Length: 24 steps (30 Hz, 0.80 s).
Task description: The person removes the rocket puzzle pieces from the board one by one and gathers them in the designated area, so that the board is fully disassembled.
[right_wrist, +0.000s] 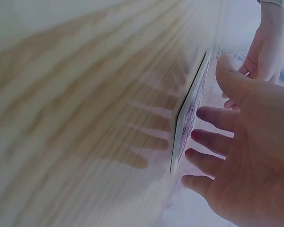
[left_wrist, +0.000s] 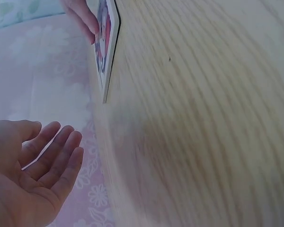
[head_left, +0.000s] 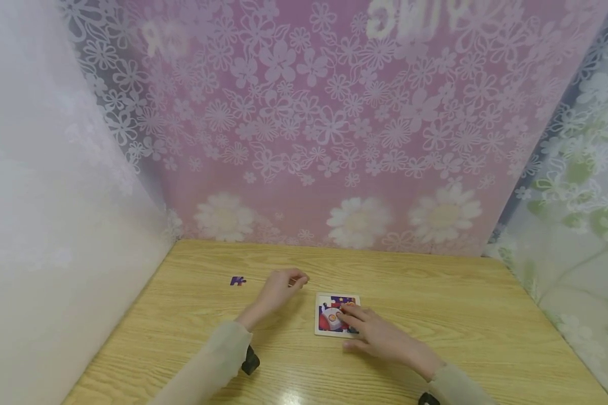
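Observation:
A small square jigsaw puzzle (head_left: 328, 322) with a pale frame lies flat on the table; a bare whitish patch shows at its upper left. My right hand (head_left: 380, 336) is over the puzzle's right side, fingers extended with their tips at its surface. In the right wrist view those fingers (right_wrist: 210, 139) are spread apart. Left of the puzzle, my left hand (head_left: 277, 291) hovers above the table, holding nothing. Its fingers (left_wrist: 57, 161) look loosely bent in the left wrist view. Farther left lies a loose purple puzzle piece (head_left: 237, 280).
The light wood table (head_left: 192, 332) reaches back to a pink flowered curtain (head_left: 304, 140). A pale curtain (head_left: 71, 185) borders it on the left, and a flowered one (head_left: 582, 214) on the right.

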Tool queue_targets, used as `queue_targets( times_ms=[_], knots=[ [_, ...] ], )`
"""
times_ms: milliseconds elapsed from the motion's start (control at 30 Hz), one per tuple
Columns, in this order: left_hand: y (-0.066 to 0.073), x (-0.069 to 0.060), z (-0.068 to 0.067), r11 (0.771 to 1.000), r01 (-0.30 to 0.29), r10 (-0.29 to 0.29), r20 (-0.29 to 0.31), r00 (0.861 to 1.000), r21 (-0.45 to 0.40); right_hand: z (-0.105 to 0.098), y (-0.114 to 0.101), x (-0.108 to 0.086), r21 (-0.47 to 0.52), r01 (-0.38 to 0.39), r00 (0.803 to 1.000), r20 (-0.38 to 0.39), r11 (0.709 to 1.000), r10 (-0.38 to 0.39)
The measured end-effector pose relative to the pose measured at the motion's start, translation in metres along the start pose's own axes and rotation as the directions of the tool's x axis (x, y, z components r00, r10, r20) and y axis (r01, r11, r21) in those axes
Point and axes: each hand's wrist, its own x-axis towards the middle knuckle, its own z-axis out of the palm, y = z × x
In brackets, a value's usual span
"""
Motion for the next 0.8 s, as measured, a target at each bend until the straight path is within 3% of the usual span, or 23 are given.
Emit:
queue_targets(
  times_ms=[200,500,800],
  knots=[
    [0.010,0.002,0.011,1.000,0.029,-0.029,0.024,0.999,-0.009,-0.002,0.002,-0.007,0.002,-0.001,1.000,0.003,1.000,0.001],
    [0.024,0.009,0.024,1.000,-0.008,0.009,0.072,0.997,-0.006,-0.001,0.005,-0.008,-0.005,0.012,1.000,0.006,1.000,-0.012],
    [0.025,0.017,0.039,0.999,0.019,-0.016,0.129,0.992,-0.026,0.000,0.005,-0.007,-0.026,0.015,1.000,0.020,1.000,-0.014]
  ],
)
